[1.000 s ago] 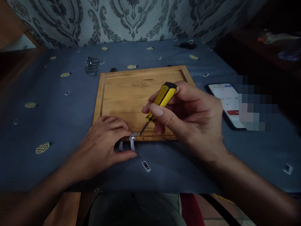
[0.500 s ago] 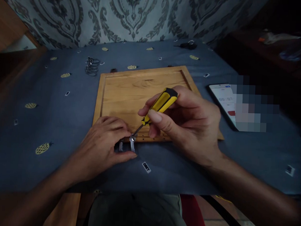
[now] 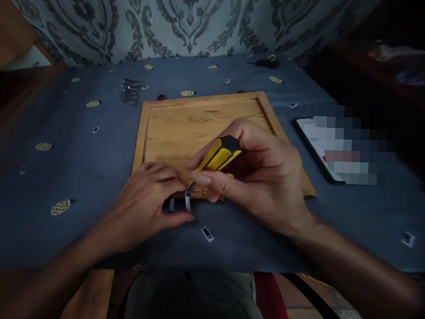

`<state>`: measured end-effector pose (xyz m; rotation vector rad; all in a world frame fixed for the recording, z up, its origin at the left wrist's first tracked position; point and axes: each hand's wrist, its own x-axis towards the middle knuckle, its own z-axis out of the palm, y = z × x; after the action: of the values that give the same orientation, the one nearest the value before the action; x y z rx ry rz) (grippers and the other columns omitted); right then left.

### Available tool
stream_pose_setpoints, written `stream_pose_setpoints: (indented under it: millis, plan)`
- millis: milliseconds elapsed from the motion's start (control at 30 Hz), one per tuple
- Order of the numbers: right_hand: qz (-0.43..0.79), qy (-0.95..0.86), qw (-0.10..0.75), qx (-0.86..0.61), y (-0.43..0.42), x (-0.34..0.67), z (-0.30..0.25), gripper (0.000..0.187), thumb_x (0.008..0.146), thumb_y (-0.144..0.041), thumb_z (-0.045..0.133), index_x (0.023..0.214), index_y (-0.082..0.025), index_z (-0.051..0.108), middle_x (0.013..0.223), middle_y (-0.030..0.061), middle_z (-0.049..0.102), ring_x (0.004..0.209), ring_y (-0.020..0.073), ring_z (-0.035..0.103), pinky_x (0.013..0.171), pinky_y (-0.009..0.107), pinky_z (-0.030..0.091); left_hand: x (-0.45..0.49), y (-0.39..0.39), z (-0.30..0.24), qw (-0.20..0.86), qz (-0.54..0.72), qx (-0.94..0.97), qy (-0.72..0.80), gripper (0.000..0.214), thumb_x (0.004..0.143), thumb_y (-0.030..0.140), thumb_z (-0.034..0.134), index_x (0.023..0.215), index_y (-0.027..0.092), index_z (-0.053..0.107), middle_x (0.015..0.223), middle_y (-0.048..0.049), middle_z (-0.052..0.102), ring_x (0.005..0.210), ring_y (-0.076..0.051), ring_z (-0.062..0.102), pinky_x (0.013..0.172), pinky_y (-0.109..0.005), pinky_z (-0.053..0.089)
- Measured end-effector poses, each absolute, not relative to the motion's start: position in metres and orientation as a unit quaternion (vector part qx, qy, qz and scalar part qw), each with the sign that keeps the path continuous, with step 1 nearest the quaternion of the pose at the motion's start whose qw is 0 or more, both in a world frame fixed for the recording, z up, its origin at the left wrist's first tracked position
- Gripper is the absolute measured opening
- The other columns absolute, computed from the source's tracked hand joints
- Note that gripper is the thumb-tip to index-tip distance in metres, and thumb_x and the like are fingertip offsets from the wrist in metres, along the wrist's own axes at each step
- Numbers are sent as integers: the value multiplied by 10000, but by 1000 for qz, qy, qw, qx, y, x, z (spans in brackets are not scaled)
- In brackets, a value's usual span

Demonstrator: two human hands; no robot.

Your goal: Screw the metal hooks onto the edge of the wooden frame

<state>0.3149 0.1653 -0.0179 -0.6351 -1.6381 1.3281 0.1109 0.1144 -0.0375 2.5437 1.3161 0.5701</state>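
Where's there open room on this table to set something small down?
Widest is the blue tablecloth left of the wooden board, bordered by the left forearm and the far cluster of metal pieces. Another patch lies between the phone and the right forearm. It's crowded at the board's near edge, where the left hand, right hand, screwdriver and metal fittings meet.

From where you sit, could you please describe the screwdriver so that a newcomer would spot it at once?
On the blue tablecloth lies a wooden board, with the right hand above its near edge. That hand grips the screwdriver, slanting down toward a small metal piece. Its yellow-and-black handle sets it apart from the metal and wood nearby.
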Motion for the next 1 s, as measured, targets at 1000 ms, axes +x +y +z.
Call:
stream_pose_setpoints:
  millis: [1000]
  plan:
    - [445,-654,567,-230,162,315,-10,172,917,-359,770,852,-220,691,738,-18,685,705,150,733,406,187,540,110,114,-39,119,174,860,464,271,849,400,829,1000,196,735,1079,-59,759,1026,-281,696,896,-456,528]
